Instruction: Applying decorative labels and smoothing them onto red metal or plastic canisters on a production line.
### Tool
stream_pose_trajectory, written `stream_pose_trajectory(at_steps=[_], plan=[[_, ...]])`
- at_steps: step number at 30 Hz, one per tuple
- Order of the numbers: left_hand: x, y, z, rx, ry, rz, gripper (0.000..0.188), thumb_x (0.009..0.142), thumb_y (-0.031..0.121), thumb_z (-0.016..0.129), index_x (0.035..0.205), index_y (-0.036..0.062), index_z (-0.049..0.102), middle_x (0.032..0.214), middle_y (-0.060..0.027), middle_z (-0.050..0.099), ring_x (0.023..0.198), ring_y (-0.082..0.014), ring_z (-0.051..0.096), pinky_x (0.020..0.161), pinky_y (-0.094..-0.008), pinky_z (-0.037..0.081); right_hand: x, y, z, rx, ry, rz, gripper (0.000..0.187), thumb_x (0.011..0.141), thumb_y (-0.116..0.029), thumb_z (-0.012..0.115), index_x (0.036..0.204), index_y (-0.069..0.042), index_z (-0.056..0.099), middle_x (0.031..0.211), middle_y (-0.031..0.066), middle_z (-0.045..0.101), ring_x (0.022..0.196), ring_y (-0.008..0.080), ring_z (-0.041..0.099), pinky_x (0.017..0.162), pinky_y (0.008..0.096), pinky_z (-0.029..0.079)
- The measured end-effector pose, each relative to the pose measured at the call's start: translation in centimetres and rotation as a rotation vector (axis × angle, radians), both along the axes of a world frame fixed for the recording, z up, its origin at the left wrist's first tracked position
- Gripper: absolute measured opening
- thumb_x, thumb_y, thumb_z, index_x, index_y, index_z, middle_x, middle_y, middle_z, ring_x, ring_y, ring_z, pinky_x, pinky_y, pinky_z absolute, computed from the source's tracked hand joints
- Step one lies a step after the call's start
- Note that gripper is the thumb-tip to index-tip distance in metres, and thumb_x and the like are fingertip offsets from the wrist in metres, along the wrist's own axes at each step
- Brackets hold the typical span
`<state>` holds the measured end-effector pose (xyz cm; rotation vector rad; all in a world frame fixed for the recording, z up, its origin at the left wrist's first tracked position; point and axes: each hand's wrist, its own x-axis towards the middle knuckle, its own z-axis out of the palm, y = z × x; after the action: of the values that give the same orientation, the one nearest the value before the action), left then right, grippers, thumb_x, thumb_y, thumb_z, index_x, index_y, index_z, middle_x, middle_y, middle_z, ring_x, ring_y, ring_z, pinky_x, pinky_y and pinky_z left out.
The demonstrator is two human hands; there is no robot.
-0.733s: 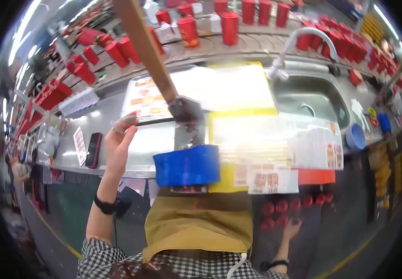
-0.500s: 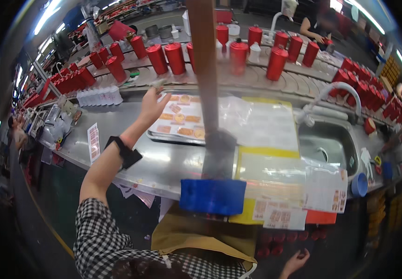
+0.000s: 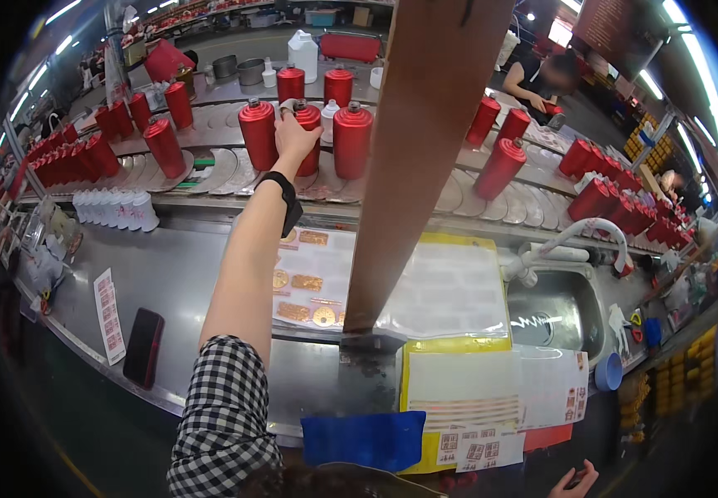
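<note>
My left hand reaches across the bench to the row of bottles, its fingers closed about the top of a red bottle. Something pale shows at those fingertips, too small to name. Red bottles stand close on both sides, one at the left and one at the right. Beneath my left forearm lies a white sheet with gold and red decals, partly hidden by the arm and a brown post. Low at the right edge of the bench, my right hand hangs with loosely bent fingers apart, holding nothing visible.
A brown post rises in front of the bench. A conveyor of overlapping plates carries the bottles. Right are a sink and a curved white tap; left, a phone and white bottles. A person sits beyond.
My left hand has moved forward from above the decal sheet to the red bottle and closed on it. My view has shifted, uncovering the phone. My right hand stays low at the right.
</note>
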<state>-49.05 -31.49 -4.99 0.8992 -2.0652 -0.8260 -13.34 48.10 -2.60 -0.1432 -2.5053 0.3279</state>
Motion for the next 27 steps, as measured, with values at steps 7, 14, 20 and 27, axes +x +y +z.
stream_pose_trajectory(at_steps=[7, 14, 20, 27], plan=[[9.9, 5.9, 1.2, -0.189, 0.420, -0.399, 0.083, 0.072, 0.022, 0.093, 0.138, 0.0046, 0.046, 0.135, -0.0179, 0.055, 0.122, -0.0301, 0.060, 0.107, -0.0407, 0.048, -2.1, -3.0, -0.1, -0.077, 0.008, 0.280, 0.027, 0.096, 0.003, 0.061, 0.123, 0.001, 0.059, 0.101, 0.0074, 0.054, 0.082, 0.0160, 0.051, 0.071, 0.0306, 0.044], [30.6, 19.3, 8.2, 0.426, 0.907, -0.531, 0.058, 0.095, 0.032, 0.075, 0.138, 0.0018, 0.052, 0.119, -0.0105, 0.067, 0.107, -0.0204, 0.068, 0.095, -0.0335, 0.054, -5.6, -11.9, -0.2, -0.302, 0.005, 0.659, 0.033, 0.087, 0.006, 0.068, 0.120, 0.001, 0.062, 0.095, 0.0098, 0.056, 0.075, 0.0178, 0.050, 0.064, 0.0312, 0.042], [40.0, 27.6, 3.4, 1.154, 0.519, -0.856, 0.077, 0.102, 0.065, 0.046, 0.146, 0.0013, 0.048, 0.129, -0.0215, 0.065, 0.112, -0.0309, 0.068, 0.093, -0.0427, 0.058, -2.4, -25.3, 1.5, -0.363, -0.312, 1.439, 0.079, 0.072, -0.014, 0.092, 0.142, -0.005, 0.056, 0.135, 0.0175, 0.059, 0.105, 0.0339, 0.066, 0.086, 0.0411, 0.057], [41.0, 36.2, 1.6, 1.025, 0.299, -0.695, 0.076, 0.105, 0.025, 0.062, 0.160, 0.0020, 0.014, 0.149, -0.0144, 0.041, 0.136, -0.0194, 0.046, 0.112, -0.0353, 0.042, 2.4, -26.1, -2.0, -0.821, -0.565, 1.228, 0.103, 0.075, -0.005, 0.087, 0.159, 0.003, 0.029, 0.144, 0.0261, 0.055, 0.126, 0.0350, 0.063, 0.101, 0.0392, 0.053]])
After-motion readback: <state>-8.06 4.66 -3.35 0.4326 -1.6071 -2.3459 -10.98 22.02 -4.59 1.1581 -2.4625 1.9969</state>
